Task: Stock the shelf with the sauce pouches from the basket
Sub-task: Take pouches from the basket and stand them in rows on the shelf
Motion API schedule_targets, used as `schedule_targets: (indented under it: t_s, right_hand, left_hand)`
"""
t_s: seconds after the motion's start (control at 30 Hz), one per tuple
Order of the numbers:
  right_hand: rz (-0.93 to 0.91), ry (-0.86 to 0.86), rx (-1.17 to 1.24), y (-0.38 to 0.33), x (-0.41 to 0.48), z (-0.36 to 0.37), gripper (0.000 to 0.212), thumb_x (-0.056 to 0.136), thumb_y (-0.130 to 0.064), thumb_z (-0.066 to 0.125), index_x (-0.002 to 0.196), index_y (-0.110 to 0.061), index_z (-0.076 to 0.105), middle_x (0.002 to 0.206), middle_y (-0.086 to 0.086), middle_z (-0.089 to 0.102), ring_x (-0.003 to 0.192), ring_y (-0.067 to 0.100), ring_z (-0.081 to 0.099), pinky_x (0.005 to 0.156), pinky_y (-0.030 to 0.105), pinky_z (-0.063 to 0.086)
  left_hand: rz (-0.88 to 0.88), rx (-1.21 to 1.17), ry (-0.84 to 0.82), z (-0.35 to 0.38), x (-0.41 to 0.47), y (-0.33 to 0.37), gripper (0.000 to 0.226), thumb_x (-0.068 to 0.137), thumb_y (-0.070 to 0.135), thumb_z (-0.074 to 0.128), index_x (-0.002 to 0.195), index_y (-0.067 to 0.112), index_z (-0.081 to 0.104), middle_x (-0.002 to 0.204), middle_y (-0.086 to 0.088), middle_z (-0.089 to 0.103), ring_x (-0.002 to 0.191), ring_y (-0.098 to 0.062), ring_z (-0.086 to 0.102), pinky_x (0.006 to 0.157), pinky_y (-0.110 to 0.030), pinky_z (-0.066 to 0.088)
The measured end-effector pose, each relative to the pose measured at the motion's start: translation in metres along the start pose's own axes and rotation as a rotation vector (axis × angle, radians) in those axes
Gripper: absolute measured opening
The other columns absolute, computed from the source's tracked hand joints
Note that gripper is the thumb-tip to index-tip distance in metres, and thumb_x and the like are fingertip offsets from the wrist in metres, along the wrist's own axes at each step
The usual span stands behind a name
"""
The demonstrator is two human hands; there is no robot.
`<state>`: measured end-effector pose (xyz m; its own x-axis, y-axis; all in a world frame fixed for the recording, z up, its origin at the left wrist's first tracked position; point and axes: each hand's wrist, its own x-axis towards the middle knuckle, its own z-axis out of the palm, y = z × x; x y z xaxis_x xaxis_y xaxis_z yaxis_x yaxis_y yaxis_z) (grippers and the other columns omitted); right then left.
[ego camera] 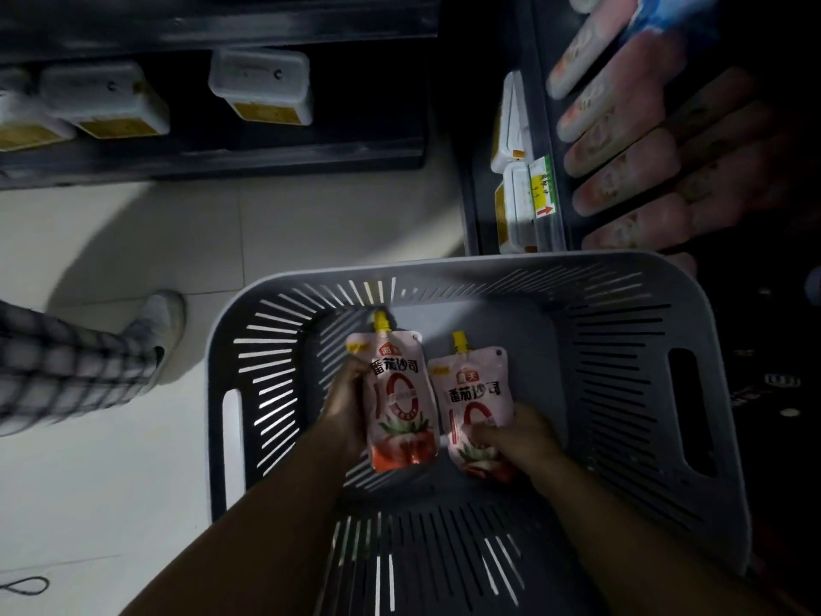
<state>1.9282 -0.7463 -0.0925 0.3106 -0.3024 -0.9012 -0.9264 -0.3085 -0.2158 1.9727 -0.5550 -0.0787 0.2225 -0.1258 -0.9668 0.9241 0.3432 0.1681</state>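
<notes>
Both my hands are down inside the grey slatted basket. My left hand grips a pink tomato-sauce pouch with a yellow spout by its left edge, lifted a little off the basket floor. My right hand holds the lower right part of a second pink pouch, which sits just right of the first. On the dark shelf at the upper right, several pink pouches stand in a row, blurred.
A low dark shelf at the upper left carries white tubs with yellow labels. More white tubs and a price tag sit by the right shelf. Another person's leg and shoe stand on the pale floor at left.
</notes>
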Motion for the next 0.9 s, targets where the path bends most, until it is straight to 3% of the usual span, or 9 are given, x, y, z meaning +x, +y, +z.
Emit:
schedule_targets:
  t_s: [0.13, 0.33, 0.5, 0.57, 0.63, 0.73, 0.83, 0.9]
  right_hand:
    - [-0.019, -0.157, 0.2, -0.005, -0.008, -0.006, 0.017, 0.072, -0.008, 0.078, 0.082, -0.013, 0.064, 0.08, 0.007, 0.069, 0.072, 0.018, 0.065, 0.059, 0.025, 0.05]
    - [-0.066, -0.227, 0.278, -0.006, -0.012, -0.007, 0.033, 0.068, -0.009, 0.08, 0.098, -0.01, 0.066, 0.085, 0.008, 0.072, 0.078, 0.023, 0.069, 0.074, 0.034, 0.055]
    - [-0.149, -0.329, 0.424, -0.011, -0.029, -0.011, 0.037, 0.078, -0.032, 0.067, 0.11, -0.013, 0.063, 0.099, 0.01, 0.073, 0.088, 0.024, 0.071, 0.08, 0.038, 0.055]
    - [-0.145, -0.341, 0.483, -0.012, -0.035, -0.015, 0.035, 0.088, -0.042, 0.054, 0.108, -0.016, 0.064, 0.097, 0.009, 0.074, 0.088, 0.024, 0.071, 0.076, 0.036, 0.055]
    - [-0.13, -0.334, 0.508, -0.015, -0.041, -0.021, 0.039, 0.092, -0.046, 0.047, 0.106, -0.016, 0.066, 0.099, 0.011, 0.073, 0.092, 0.026, 0.07, 0.077, 0.037, 0.055]
    - [-0.16, -0.316, 0.51, -0.019, -0.057, -0.033, 0.036, 0.092, -0.038, 0.052, 0.109, -0.009, 0.066, 0.103, 0.015, 0.072, 0.094, 0.028, 0.069, 0.078, 0.037, 0.056]
    - [-0.216, -0.288, 0.513, -0.021, -0.079, -0.048, 0.028, 0.091, -0.031, 0.055, 0.1, -0.007, 0.068, 0.1, 0.013, 0.073, 0.084, 0.024, 0.071, 0.077, 0.035, 0.056]
    - [-0.245, -0.304, 0.567, -0.022, -0.098, -0.057, 0.028, 0.092, -0.03, 0.054, 0.102, -0.007, 0.068, 0.092, 0.009, 0.075, 0.08, 0.021, 0.072, 0.076, 0.034, 0.056]
  left_hand:
    - [-0.026, 0.042, 0.025, -0.006, 0.002, -0.003, 0.059, 0.088, 0.064, 0.037, 0.111, 0.015, 0.061, 0.11, -0.019, 0.064, 0.103, -0.037, 0.059, 0.089, -0.049, 0.047]
    - [0.013, 0.089, 0.232, -0.006, -0.003, -0.012, 0.066, 0.088, 0.067, 0.034, 0.088, 0.01, 0.067, 0.084, -0.019, 0.07, 0.078, -0.033, 0.068, 0.077, -0.047, 0.055]
    - [0.011, 0.063, 0.202, -0.007, -0.014, -0.014, 0.06, 0.088, 0.065, 0.037, 0.086, 0.012, 0.066, 0.061, -0.012, 0.072, 0.057, -0.028, 0.069, 0.058, -0.039, 0.055]
    - [-0.012, 0.099, 0.084, -0.009, -0.02, -0.012, 0.06, 0.081, 0.069, 0.047, 0.098, 0.014, 0.066, 0.083, -0.017, 0.074, 0.075, -0.032, 0.071, 0.067, -0.043, 0.056]
    - [-0.031, 0.118, -0.012, -0.009, -0.031, -0.009, 0.053, 0.078, 0.057, 0.06, 0.108, 0.013, 0.064, 0.103, -0.02, 0.071, 0.091, -0.035, 0.069, 0.076, -0.046, 0.056]
    - [-0.031, 0.129, -0.04, -0.003, -0.053, -0.005, 0.04, 0.08, 0.04, 0.068, 0.104, 0.008, 0.066, 0.1, -0.019, 0.072, 0.088, -0.034, 0.07, 0.075, -0.045, 0.057]
    - [0.019, 0.16, -0.079, 0.006, -0.077, -0.001, 0.045, 0.08, 0.039, 0.068, 0.11, 0.006, 0.065, 0.098, -0.019, 0.073, 0.08, -0.031, 0.073, 0.06, -0.039, 0.06]
    - [0.054, 0.141, -0.118, 0.012, -0.095, 0.0, 0.053, 0.075, 0.04, 0.07, 0.114, 0.005, 0.064, 0.101, -0.019, 0.072, 0.082, -0.03, 0.073, 0.06, -0.037, 0.058]
